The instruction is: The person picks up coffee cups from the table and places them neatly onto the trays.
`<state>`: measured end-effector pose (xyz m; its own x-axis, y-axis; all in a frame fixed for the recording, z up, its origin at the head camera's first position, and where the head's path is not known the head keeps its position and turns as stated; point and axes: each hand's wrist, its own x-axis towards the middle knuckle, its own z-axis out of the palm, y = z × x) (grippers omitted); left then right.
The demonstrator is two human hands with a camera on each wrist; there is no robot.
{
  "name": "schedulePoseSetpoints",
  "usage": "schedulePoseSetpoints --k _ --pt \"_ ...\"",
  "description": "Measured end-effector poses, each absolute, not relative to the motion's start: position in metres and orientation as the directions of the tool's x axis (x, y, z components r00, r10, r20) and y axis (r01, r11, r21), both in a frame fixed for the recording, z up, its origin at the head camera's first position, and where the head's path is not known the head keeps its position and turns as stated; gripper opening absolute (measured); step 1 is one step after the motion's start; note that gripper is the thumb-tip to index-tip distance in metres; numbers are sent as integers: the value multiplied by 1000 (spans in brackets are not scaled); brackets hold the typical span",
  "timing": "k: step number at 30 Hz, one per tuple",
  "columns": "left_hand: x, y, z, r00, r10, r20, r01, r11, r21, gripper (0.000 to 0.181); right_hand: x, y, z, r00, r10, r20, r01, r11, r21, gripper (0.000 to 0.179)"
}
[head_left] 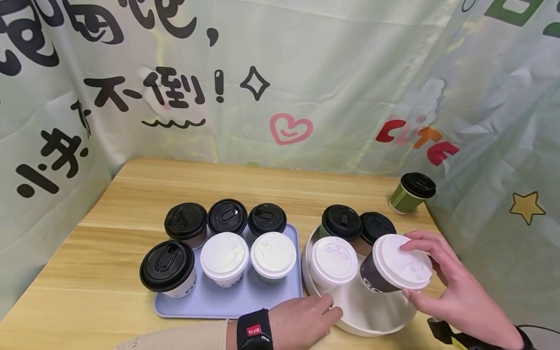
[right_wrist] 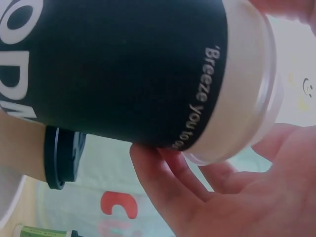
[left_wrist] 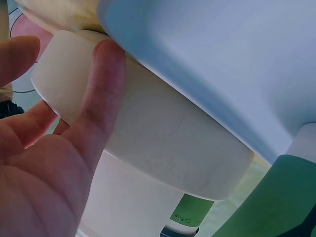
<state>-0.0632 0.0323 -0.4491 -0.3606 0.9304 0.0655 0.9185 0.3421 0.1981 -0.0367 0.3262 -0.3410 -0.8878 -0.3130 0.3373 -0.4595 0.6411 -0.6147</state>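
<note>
My right hand [head_left: 459, 289] holds a paper coffee cup [head_left: 377, 272] with a dark sleeve and a white lid, tilted over the right side of a round white tray [head_left: 372, 325]. In the right wrist view, pale lettering runs along the dark sleeve [right_wrist: 123, 69], and the fingers are round the lid end. My left hand [head_left: 304, 318] touches the tray's near-left outer wall; in the left wrist view one finger lies straight against that wall [left_wrist: 173, 143]. Inside the tray stand a white-lidded cup [head_left: 334, 260] and two black-lidded cups, one [head_left: 341, 222] left of the other [head_left: 377, 227].
A blue rectangular tray [head_left: 227, 307] lies just left of the round one. On it stand two white-lidded cups [head_left: 225, 257] and several black-lidded cups [head_left: 168, 265]. A green cup with a black lid [head_left: 409, 194] stands at the table's back right corner. Printed cloth [head_left: 350, 97] hangs behind.
</note>
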Motion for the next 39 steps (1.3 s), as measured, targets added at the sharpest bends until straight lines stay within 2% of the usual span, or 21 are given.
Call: schedulePoseSetpoints --k 29,39 --pt "-61 33 -448 -359 928 103 929 344 138 27 -43 317 -372 -942 -248 226 -335 735 -590 72" --pt "-61 33 -448 -358 927 111 930 343 133 26 -45 318 -380 -938 -245 246 -346 731 -588 72"
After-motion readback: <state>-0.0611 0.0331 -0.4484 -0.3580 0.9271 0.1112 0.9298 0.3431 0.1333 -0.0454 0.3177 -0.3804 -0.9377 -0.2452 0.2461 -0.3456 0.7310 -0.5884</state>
